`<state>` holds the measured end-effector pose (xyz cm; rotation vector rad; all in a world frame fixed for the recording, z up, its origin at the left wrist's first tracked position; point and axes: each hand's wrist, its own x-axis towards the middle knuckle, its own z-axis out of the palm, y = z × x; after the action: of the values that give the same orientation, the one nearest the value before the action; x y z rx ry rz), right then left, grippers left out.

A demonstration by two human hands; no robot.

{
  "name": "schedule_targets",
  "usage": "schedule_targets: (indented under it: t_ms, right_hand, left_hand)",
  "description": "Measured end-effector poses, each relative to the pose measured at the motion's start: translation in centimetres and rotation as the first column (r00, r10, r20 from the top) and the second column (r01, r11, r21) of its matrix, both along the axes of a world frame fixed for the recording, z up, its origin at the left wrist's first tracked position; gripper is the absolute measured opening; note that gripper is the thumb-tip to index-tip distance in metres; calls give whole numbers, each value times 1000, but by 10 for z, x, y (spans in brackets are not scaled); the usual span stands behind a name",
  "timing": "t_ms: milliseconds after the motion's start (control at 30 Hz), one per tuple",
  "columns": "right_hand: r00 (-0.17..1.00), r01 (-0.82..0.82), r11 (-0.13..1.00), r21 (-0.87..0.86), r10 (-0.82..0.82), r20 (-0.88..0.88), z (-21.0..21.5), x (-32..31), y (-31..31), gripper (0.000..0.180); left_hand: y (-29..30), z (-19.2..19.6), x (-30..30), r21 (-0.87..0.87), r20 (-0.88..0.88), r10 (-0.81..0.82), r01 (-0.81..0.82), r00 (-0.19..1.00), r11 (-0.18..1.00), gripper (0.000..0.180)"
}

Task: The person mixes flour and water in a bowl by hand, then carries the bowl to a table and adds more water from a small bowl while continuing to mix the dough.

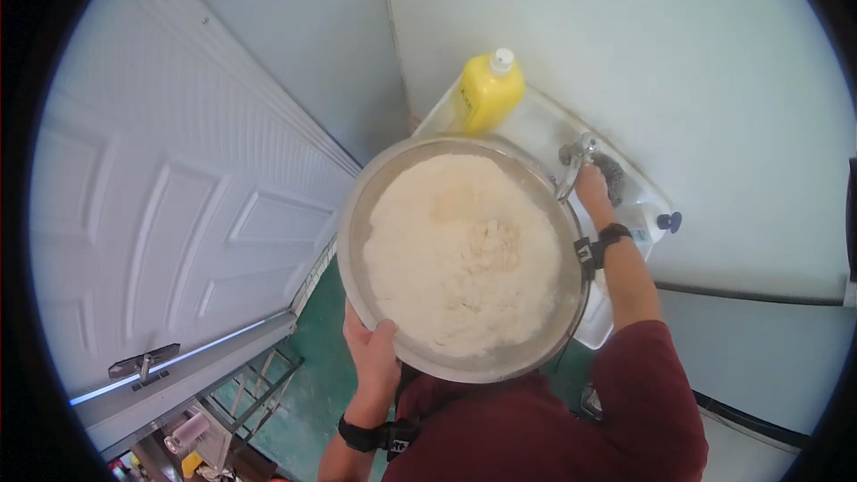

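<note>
Two bare hands work at a small white sink (625,180) set in the corner of a pale room. Left hand (373,353): grips the near rim of a wide metal bowl (357,241), thumb over the edge and fingers hidden beneath, so it is clamped on the bowl. Bowl: held level over the sink, just below the tap, and filled almost to the brim with white flour (460,250), slightly lumpy near the middle. Right hand (591,186): reaches past the bowl's far right edge to the chrome tap (576,161) and rests against it; whether its fingers close around the tap cannot be told, since the bowl rim and the wrist hide them. Both wrists carry dark straps. Yellow bottle (486,94) with a white cap: stands on the sink's back left corner, just beyond the bowl. White bottle (644,221) with a dark cap: lies at the sink's right edge, beside the right forearm. White panelled door (170,214): fills the left side, with green floor (312,384) below it.
</note>
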<state>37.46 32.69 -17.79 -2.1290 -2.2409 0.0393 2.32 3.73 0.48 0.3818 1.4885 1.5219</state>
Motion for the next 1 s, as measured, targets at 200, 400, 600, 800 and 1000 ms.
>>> schedule_targets:
  t_ms: [200,400,600,800,1000]
  right_hand:
    - [984,-12,992,-127,-11,-178,102,-33,-58,12]
    - [781,-566,769,-297,386,-490,104,-79,-101,28]
    - [646,-600,417,-683,756,-106,69,-129,-124,40]
    - [707,-683,197,-703,423,-568,70,-145,-172,45]
    - [709,-705,209,-678,221,-669,147,-171,-153,42]
  left_hand:
    - [-13,3,-13,-28,-128,3,-7,992,1000,64]
    - [-8,14,-26,-72,-159,-26,15,987,997,62]
    - [-23,14,-34,-145,-109,78,-94,991,985,62]
    - [-39,0,-35,-148,-80,167,-177,983,973,61]
    - [-48,-20,-41,-209,-83,189,-202,978,957,58]
